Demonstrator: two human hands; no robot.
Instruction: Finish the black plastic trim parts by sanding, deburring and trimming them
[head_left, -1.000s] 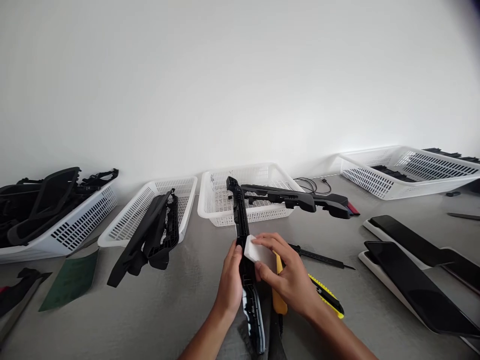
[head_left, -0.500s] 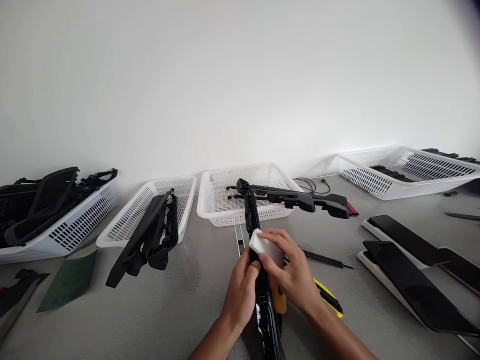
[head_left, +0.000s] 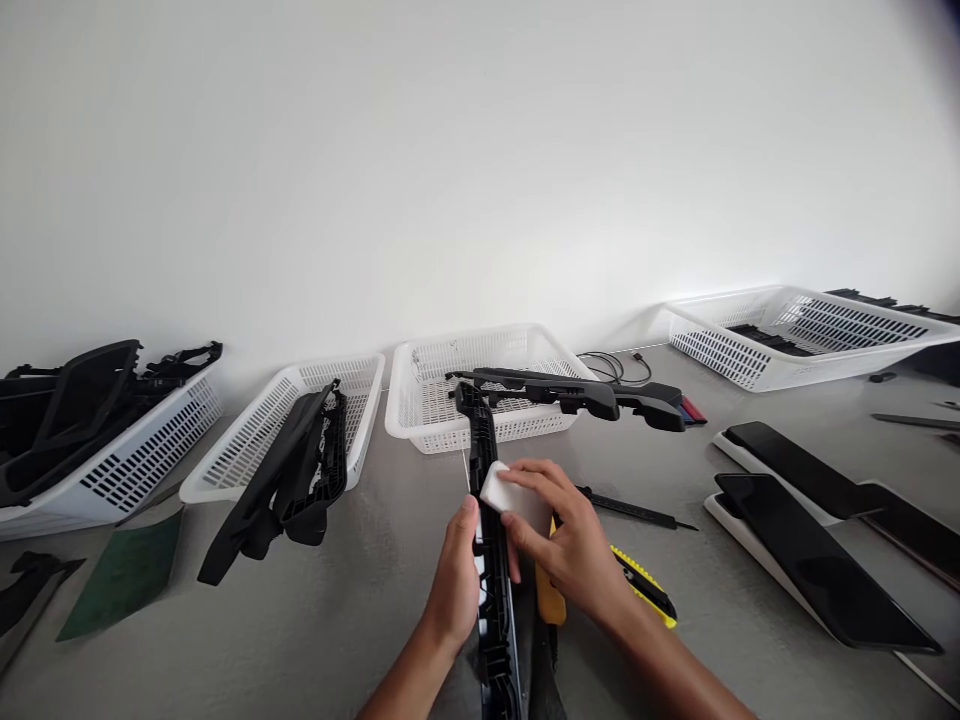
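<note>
Black trim strip (head_left: 487, 520): a long, narrow plastic part stands on edge at the near middle of the grey worktop (head_left: 360, 620), running from the near edge away toward the white baskets; its far tip (head_left: 466, 395) rises just in front of the middle basket.
Left hand (head_left: 455, 580): its grip is closed on the left flank of the strip, thumb up along the edge, fingers wrapped round the part.
Right hand (head_left: 570, 550): fingers bent over a white block (head_left: 504, 492), pressing it onto the strip's upper edge just beyond the left thumb; the grip is clenched on the block, and block and strip touch.
Under the right hand: a yellow tool handle (head_left: 550, 600) and a yellow-and-black utility knife (head_left: 645, 592) lie on the worktop, partly hidden by the wrist.
Right of the hands: a thin black pick tool (head_left: 637, 512) lies flat; further right, glossy black panels (head_left: 810, 560) rest on white backings.
Far row: the middle basket (head_left: 420, 410) has a long black part (head_left: 577, 395) laid across it; the basket on its left (head_left: 247, 450) holds black housings (head_left: 300, 470); the far-left basket (head_left: 142, 460) is heaped with black parts; another basket (head_left: 787, 370) stands far right.
Near left: a dark green pad (head_left: 124, 575) lies flat on the worktop.
</note>
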